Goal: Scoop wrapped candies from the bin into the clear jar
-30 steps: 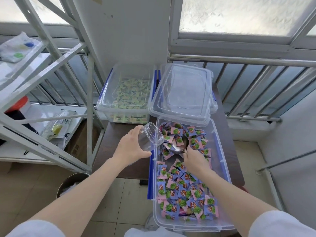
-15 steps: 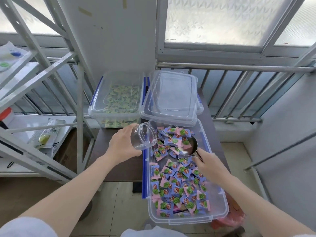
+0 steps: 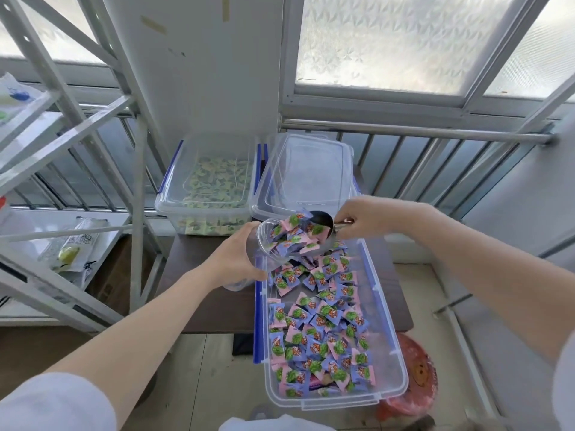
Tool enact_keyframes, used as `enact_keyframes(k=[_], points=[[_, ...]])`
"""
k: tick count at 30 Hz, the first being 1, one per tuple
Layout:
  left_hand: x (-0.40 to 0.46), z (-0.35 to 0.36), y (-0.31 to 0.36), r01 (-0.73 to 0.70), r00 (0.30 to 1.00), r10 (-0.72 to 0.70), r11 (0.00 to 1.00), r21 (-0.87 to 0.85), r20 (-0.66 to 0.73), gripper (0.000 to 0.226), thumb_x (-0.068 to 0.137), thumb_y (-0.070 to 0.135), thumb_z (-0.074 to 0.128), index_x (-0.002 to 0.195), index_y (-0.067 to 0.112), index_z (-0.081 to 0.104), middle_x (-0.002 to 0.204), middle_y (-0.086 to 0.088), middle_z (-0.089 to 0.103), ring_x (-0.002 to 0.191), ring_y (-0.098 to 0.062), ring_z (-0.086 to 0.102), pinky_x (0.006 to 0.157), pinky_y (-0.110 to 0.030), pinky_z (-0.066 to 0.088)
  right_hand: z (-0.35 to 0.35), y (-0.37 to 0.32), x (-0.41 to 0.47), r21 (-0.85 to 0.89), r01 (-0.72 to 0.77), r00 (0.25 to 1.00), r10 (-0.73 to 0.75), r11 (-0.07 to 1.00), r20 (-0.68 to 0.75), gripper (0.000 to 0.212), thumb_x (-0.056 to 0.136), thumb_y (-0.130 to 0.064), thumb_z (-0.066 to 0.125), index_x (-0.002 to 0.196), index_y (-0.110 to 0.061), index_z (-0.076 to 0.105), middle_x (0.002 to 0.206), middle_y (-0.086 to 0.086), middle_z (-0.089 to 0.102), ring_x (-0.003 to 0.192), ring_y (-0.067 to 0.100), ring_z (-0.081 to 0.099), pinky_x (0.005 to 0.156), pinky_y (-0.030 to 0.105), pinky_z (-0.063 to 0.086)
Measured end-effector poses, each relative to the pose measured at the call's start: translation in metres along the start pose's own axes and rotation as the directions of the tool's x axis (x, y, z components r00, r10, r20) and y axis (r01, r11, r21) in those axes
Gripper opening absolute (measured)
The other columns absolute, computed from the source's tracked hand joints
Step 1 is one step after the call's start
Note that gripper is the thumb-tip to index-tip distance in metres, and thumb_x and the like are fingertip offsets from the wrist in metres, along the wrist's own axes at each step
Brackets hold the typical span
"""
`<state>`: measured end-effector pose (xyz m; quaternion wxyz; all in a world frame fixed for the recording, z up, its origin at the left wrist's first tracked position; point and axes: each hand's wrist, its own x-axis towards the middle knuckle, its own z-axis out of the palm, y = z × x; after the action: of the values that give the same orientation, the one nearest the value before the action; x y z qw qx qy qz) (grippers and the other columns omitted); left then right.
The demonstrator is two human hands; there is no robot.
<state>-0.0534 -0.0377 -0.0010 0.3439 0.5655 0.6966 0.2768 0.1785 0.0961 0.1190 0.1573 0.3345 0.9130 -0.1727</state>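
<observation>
Two bare hands meet above the far end of the clear bin (image 3: 385,309), which sits on a dark table (image 3: 205,300) and holds a loose layer of pink-and-blue wrapped candies (image 3: 320,325). The left hand (image 3: 235,262) is wrapped around the clear jar (image 3: 264,241), gripping its body and tilting it so the mouth faces right, toward the scoop. The right hand (image 3: 370,219) pinches the handle of a metal scoop (image 3: 323,222), whose front edge rests at the jar's mouth; a heap of candies lies on the scoop and spills into the jar's opening. Behind the bin, a clear lid (image 3: 308,172) leans tilted, and to its left stands a second closed container (image 3: 211,181) of green-and-yellow wrapped sweets. A white metal rack (image 3: 77,126) stands at the left.
</observation>
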Motion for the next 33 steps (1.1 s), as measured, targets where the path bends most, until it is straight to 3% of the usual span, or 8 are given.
enact_keyframes(k=[4, 11, 14, 18, 20, 25, 33], points=[[-0.002, -0.001, -0.002, 0.02, 1.0, -0.02, 1.0, -0.01, 0.006, 0.095, 0.058, 0.014, 0.087, 0.137, 0.028, 0.036, 0.117, 0.013, 0.055, 0.106, -0.011, 0.054, 0.087, -0.025, 0.041, -0.029, -0.02, 0.014, -0.075, -0.033, 0.994, 0.041, 0.997, 0.105, 0.027, 0.081, -0.021, 0.058, 0.059, -0.012, 0.044, 0.058, 0.006, 0.038, 0.053, 0.022, 0.028, 0.048, 0.028, 0.023], [-0.002, -0.001, -0.003, 0.028, 1.0, -0.028, 0.998, -0.055, -0.01, 0.097, 0.055, 0.016, 0.088, 0.137, 0.029, 0.038, 0.113, 0.01, 0.06, 0.096, -0.013, 0.06, 0.08, -0.027, 0.048, -0.036, -0.019, 0.02, -0.051, -0.06, 0.99, 0.066, 0.997, 0.124, 0.022, 0.076, -0.021, 0.058, 0.059, -0.012, 0.047, 0.058, 0.007, 0.041, 0.055, 0.023, 0.029, 0.047, 0.027, 0.023], [-0.003, -0.002, -0.001, 0.023, 1.0, -0.024, 0.998, -0.055, -0.016, 0.092, 0.058, 0.012, 0.086, 0.134, 0.031, 0.038, 0.106, 0.02, 0.057, 0.096, -0.014, 0.061, 0.078, -0.022, 0.049, -0.04, -0.02, 0.02, -0.041, -0.072, 0.987, 0.077, 0.997, 0.138, 0.022, 0.076, -0.02, 0.059, 0.058, -0.013, 0.047, 0.056, 0.005, 0.041, 0.052, 0.022, 0.029, 0.047, 0.027, 0.024], [-0.005, -0.002, 0.0, 0.031, 0.999, -0.032, 0.996, -0.081, -0.021, 0.09, 0.06, 0.008, 0.086, 0.133, 0.031, 0.037, 0.107, 0.024, 0.054, 0.099, -0.009, 0.058, 0.076, -0.013, 0.043, -0.043, -0.017, 0.019, -0.113, -0.088, 0.991, 0.098, 0.99, 0.088, 0.02, 0.074, -0.025, 0.061, 0.065, -0.007, 0.06, 0.06, 0.004, 0.05, 0.056, 0.022, 0.038, 0.053, 0.031, 0.032], [-0.005, -0.001, -0.001, 0.031, 0.999, -0.033, 0.996, -0.081, -0.027, 0.09, 0.059, 0.008, 0.086, 0.132, 0.031, 0.038, 0.109, 0.026, 0.053, 0.105, -0.009, 0.056, 0.078, -0.016, 0.042, -0.041, -0.017, 0.02, -0.144, -0.08, 0.994, 0.089, 0.986, 0.056, 0.026, 0.075, -0.027, 0.061, 0.075, -0.001, 0.064, 0.062, 0.005, 0.052, 0.056, 0.021, 0.04, 0.053, 0.031, 0.033], [-0.003, -0.001, -0.001, 0.029, 0.999, -0.031, 0.997, -0.077, -0.027, 0.088, 0.058, 0.009, 0.085, 0.128, 0.034, 0.038, 0.111, 0.019, 0.057, 0.109, -0.011, 0.057, 0.082, -0.021, 0.043, -0.039, -0.031, 0.018, -0.239, -0.003, 1.0, 0.007, 0.971, 0.017, 0.026, 0.081, -0.02, 0.056, 0.059, -0.009, 0.047, 0.057, 0.004, 0.04, 0.052, 0.02, 0.029, 0.048, 0.028, 0.023], [-0.008, 0.0, -0.002, 0.064, 0.997, -0.07, 0.99, -0.128, -0.044, 0.088, 0.059, 0.008, 0.084, 0.125, 0.039, 0.035, 0.115, 0.016, 0.058, 0.112, -0.011, 0.055, 0.084, -0.021, 0.041, -0.049, -0.02, 0.011, -0.216, -0.065, 0.997, 0.073, 0.974, 0.027, 0.025, 0.075, -0.022, 0.058, 0.056, -0.012, 0.047, 0.057, 0.005, 0.043, 0.055, 0.022, 0.032, 0.049, 0.028, 0.025]])
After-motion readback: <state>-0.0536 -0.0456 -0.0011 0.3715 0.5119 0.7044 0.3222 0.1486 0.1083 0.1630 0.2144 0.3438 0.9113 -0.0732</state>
